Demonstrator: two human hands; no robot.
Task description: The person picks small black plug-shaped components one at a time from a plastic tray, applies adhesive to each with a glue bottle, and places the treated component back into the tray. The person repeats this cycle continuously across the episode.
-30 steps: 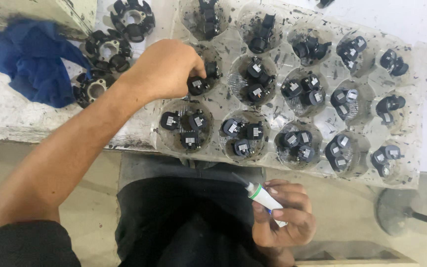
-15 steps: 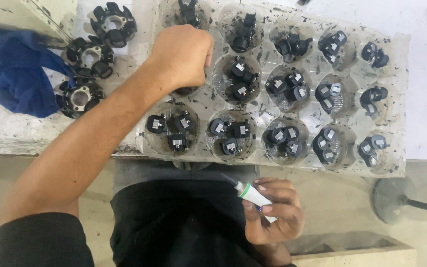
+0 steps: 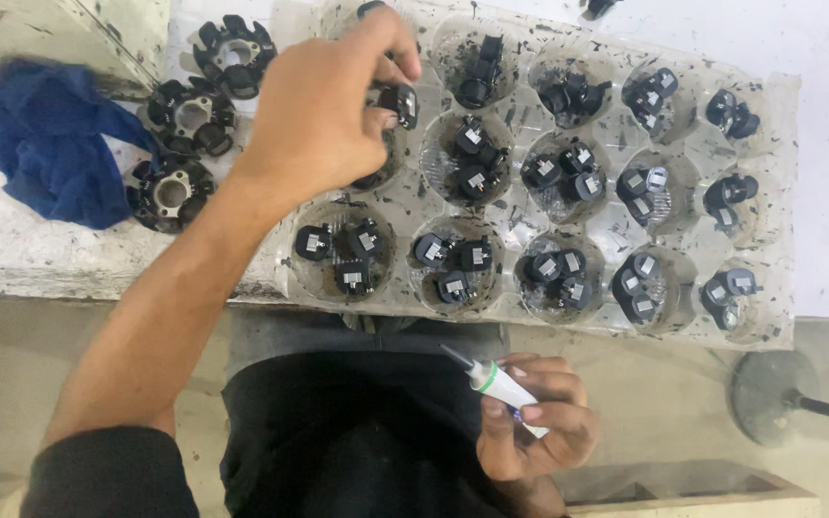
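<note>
Above the tray (image 3: pixel 779 192), left hand (image 3: pixel 323 105) pinches a black part (image 3: pixel 401 100); right hand (image 3: pixel 534 427) grips a tube (image 3: pixel 499 386).

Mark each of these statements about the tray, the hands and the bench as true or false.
1. The left hand pinches a small black part above the clear plastic tray. True.
2. The right hand is empty. False: it holds a white tube with a dark nozzle.
3. A blue cloth lies left of the tray. True.
4. The tray's cups are all empty. False: most hold black parts.
</note>
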